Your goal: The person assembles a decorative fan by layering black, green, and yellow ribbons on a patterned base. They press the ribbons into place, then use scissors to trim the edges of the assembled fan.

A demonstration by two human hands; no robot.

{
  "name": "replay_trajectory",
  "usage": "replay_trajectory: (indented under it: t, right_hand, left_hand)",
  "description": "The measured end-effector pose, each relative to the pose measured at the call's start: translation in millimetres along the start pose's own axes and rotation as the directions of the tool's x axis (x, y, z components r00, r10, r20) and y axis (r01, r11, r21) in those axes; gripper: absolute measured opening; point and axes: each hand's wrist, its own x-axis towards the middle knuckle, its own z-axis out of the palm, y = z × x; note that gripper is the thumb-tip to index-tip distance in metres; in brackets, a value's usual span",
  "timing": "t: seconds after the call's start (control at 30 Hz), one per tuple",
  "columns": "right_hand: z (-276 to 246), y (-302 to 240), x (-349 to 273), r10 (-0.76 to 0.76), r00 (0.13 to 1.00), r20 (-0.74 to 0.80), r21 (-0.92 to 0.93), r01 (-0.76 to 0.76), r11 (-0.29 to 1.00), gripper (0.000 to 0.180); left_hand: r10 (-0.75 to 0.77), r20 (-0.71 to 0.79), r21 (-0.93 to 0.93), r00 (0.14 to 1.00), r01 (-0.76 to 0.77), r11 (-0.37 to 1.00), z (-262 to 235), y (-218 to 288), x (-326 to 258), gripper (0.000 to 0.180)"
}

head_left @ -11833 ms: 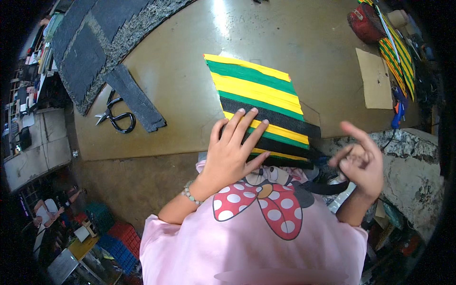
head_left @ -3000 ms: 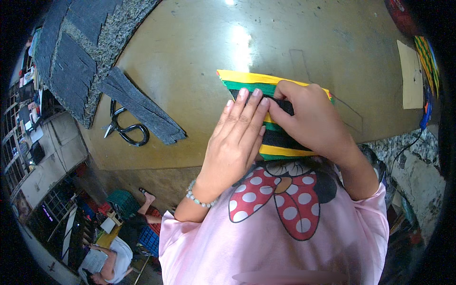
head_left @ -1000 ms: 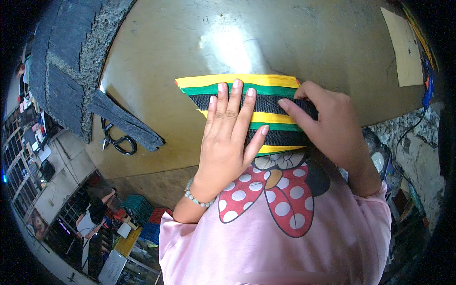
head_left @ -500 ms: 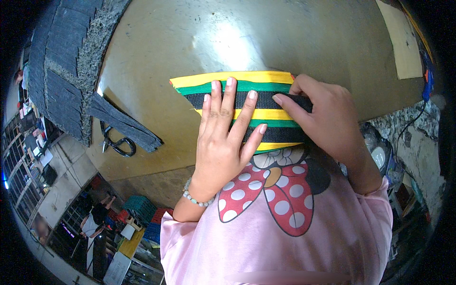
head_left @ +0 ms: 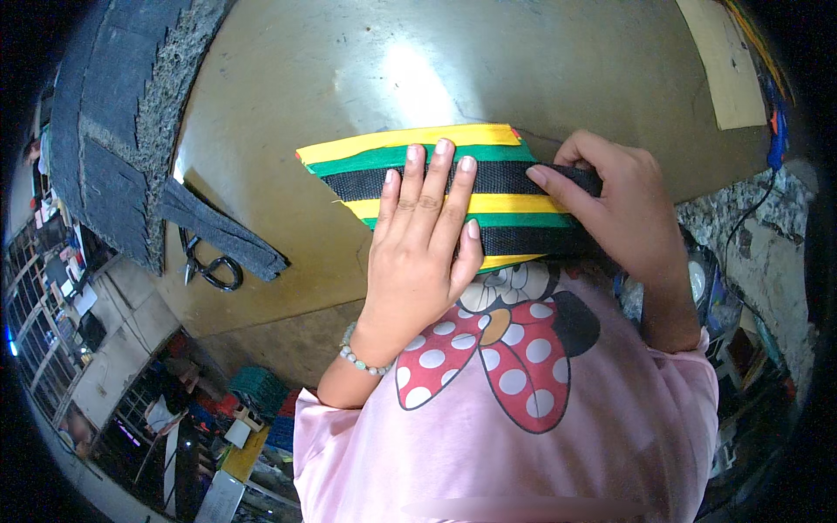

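On the tabletop (head_left: 261,157) in front of me lies a striped piece of yellow and green ribbon and black webbing (head_left: 506,205), with a slanted left end. My left hand (head_left: 418,222) rests flat across its left half, fingers stretched out and a bead bracelet at the wrist. Thumb and fingers of my right hand (head_left: 623,196) pinch the right end of the upper black webbing band (head_left: 575,179), bent up a little from the piece. The lower right corner of the piece is partly hidden beside my right hand.
Dark grey felt-like pieces (head_left: 113,87) are stacked at the left, with a loose grey strip (head_left: 227,231) over black-handled scissors (head_left: 225,273). A beige sheet (head_left: 719,61) lies far right, near a blue-handled tool (head_left: 776,148). Crates (head_left: 257,388) stand beyond the table's near-left edge.
My right hand has moved a little to the right with the webbing end, showing more of the black band. The piece's left end has shifted slightly left and up; my left hand stays flat.
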Motion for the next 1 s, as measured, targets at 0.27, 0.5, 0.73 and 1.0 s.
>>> replay_trajectory:
  t: [0.27, 0.5, 0.73, 1.0]
  right_hand:
    - [1, 6, 1, -0.013, 1.0, 0.018, 0.014, 0.013, 1.0, 0.028]
    - [3, 7, 1, -0.083, 0.995, -0.051, -0.002, 0.083, 0.997, 0.029]
    - [1, 2, 0, -0.049, 0.998, -0.044, -0.019, 0.048, 0.999, 0.029]
    - [27, -14, -27, -0.54, 0.84, -0.062, -0.65, 0.376, 0.66, 0.051]
  left_hand:
    - [-0.007, 0.007, -0.002, 1.0, 0.007, 1.0, 0, 2, 1, 0.053]
    - [0.011, -0.006, -0.003, 1.0, -0.011, 1.0, 1, 1, 0, 0.053]
    - [0.019, -0.025, -0.018, 0.999, -0.02, 1.0, 0, 0, 0, 0.053]
    - [0.017, -0.033, 0.011, 0.999, -0.016, 1.0, 1, 4, 1, 0.051]
